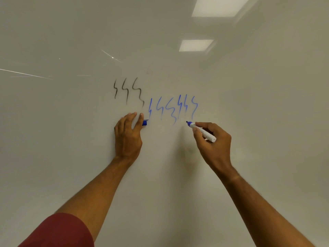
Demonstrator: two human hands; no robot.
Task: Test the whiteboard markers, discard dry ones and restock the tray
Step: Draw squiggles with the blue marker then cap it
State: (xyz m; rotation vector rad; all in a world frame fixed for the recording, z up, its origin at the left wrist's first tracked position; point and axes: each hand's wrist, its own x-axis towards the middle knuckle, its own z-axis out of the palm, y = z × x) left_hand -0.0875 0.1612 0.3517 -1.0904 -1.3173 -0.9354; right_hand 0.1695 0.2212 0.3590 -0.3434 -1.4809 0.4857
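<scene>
head view: the whiteboard (pixel 71 139) fills nearly the whole frame, pale and glossy, with two ceiling light reflections (pixel 196 45) in its upper right and a few thin bright streaks on the left. near the middle stand three black squiggles (pixel 127 90), and just to their lower right runs a row of blue squiggles (pixel 173 108), the last of them ending just above the marker's nib.

the right hand (pixel 211 141) has its grip closed around a white-barrelled marker (pixel 202 131), thumb and fingers pinching the barrel partway along. the marker is uncapped and tilted, with its dark tip pointing up and left at the board, right below the rightmost blue squiggle; whether the tip actually touches the surface is hard to tell from this angle. the marker's rear end sticks out past the knuckles toward the lower right.

the left hand (pixel 127 134) lies against the board below the black squiggles, fingers pointing up. its grip holds a blue cap (pixel 145 122), which peeks out to the right from behind the thumb, next to the first blue squiggle. most of the cap is hidden by the hand.

both forearms reach up from the bottom of the frame, and a dark red sleeve (pixel 58 230) covers the left upper arm at the lower left corner.
</scene>
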